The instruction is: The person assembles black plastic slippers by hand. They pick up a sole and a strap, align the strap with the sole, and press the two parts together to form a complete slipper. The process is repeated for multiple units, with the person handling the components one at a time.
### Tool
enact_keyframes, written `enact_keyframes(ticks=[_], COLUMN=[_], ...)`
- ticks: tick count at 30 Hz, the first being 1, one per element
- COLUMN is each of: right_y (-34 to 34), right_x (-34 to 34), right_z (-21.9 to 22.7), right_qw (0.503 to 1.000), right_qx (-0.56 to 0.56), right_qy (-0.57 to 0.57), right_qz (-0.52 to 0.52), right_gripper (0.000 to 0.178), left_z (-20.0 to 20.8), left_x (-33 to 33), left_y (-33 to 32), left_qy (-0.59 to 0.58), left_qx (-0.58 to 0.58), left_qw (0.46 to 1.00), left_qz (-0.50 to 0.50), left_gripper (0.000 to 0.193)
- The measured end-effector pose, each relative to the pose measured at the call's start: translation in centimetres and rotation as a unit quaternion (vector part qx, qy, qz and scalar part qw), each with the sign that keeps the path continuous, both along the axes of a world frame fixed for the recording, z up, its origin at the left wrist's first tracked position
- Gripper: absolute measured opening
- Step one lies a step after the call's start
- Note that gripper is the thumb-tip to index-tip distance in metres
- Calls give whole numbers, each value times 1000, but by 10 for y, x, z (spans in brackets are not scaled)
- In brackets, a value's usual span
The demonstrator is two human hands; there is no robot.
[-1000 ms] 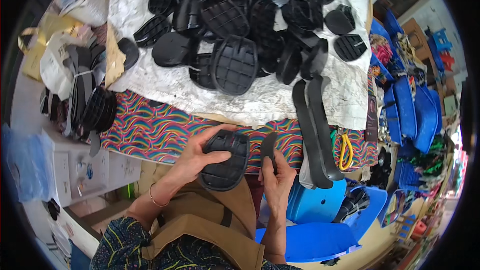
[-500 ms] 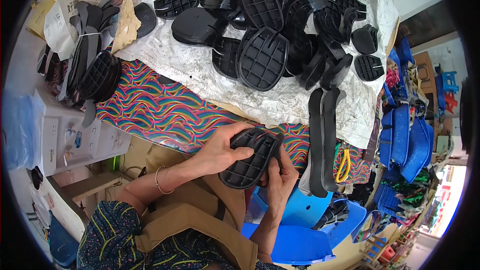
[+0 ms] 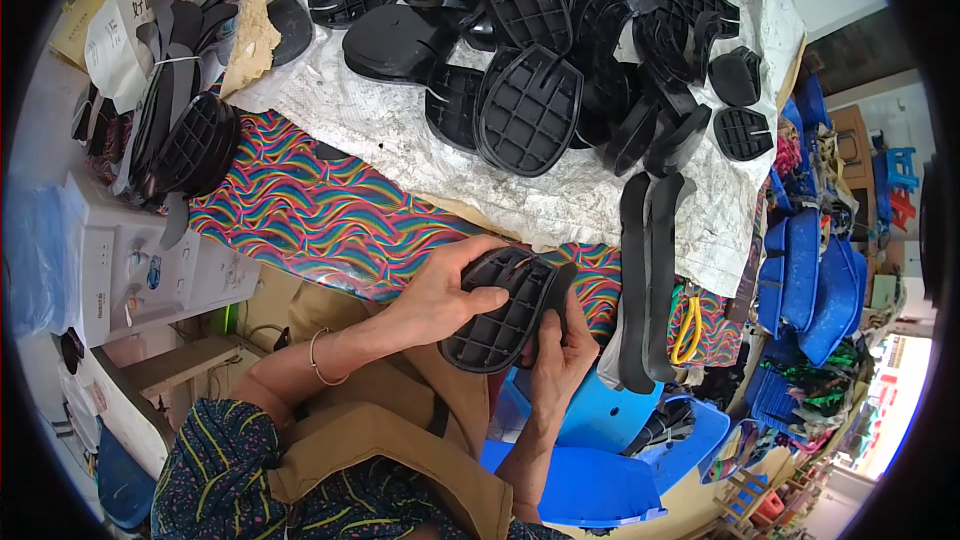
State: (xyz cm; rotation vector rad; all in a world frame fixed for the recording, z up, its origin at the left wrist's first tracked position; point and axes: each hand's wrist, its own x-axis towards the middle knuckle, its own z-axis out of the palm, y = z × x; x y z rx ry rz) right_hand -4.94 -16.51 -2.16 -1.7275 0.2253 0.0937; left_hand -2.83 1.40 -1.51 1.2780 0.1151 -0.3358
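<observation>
Both hands are above the near edge of the table. My left hand grips a black shoe heel piece with a grid of hollows facing up, its thumb lying across the grid. My right hand pinches a dark strip that runs along the right side of the heel piece; its upper end stands a little apart from the rim. Where the strip's lower end lies is hidden by the fingers. Two long black strips hang side by side over the table edge, right of my right hand.
A heap of black heel pieces covers a dirty white sheet on the patterned tabletop. Bundled dark strips lie at the far left. Yellow bands hang at the right edge. Blue bins stand below and to the right.
The strip's upper end has tilted outward, away from the heel piece's rim. My right fingers have shifted slightly along it; my left hand keeps its hold. The whole view has moved a little.
</observation>
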Motion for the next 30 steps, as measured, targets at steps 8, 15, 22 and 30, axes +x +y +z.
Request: enact_keyframes(ticks=[8,15,22,30], right_y=[-1,-5,-7,-6], right_x=[1,0,0,-9], right_z=[-9,-13,0,17], right_qw=[998,995,994,977], right_qx=[-40,-71,-94,-161], right_qy=[-42,-65,0,-55], right_qz=[9,26,63,130], right_gripper=[37,39,39,37], left_z=[-2,-1,-8,4], left_x=[1,3,3,8], left_y=[-3,-4,-8,-8], left_qy=[7,5,1,43], left_qx=[29,37,23,-8], left_qw=[999,999,1000,996], left_qz=[-18,-23,20,76], left_gripper=[49,50,41,37])
